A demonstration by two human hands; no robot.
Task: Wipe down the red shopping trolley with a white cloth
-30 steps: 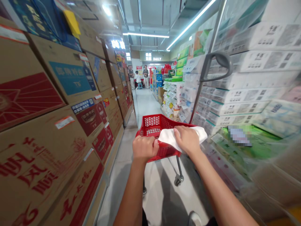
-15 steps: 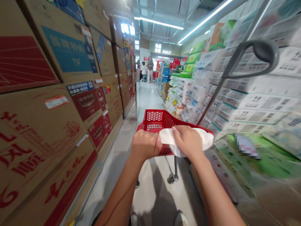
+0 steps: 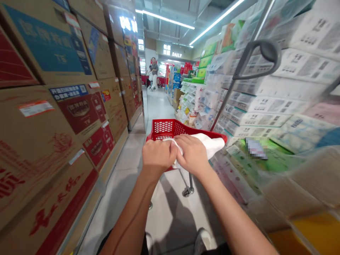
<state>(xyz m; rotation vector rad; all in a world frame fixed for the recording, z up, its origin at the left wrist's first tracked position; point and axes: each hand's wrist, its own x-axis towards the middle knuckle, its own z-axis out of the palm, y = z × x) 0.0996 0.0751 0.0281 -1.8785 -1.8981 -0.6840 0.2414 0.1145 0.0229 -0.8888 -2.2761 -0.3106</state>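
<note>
A red plastic shopping cart [image 3: 170, 128] on castors stands in the aisle right in front of me. My left hand [image 3: 157, 156] is closed in a fist over its near rim. Beside it and touching it, my right hand [image 3: 193, 154] presses a white cloth [image 3: 211, 144] onto the same rim, fingers curled over the cloth. The cloth drapes along the rim toward the right corner. A grey cart handle [image 3: 261, 53] on a slanted pole rises at the upper right.
Stacked cardboard boxes [image 3: 66, 117] wall the left side. Shelves of wrapped tissue packs [image 3: 268, 106] line the right, close to the cart. The pale floor [image 3: 156, 102] of the aisle runs ahead to a person [image 3: 154, 72] standing far off under a "DAILY" sign.
My right hand has slid the cloth left along the rim until it touches my left hand. The view has shifted along the aisle, boxes passing on the left.
</note>
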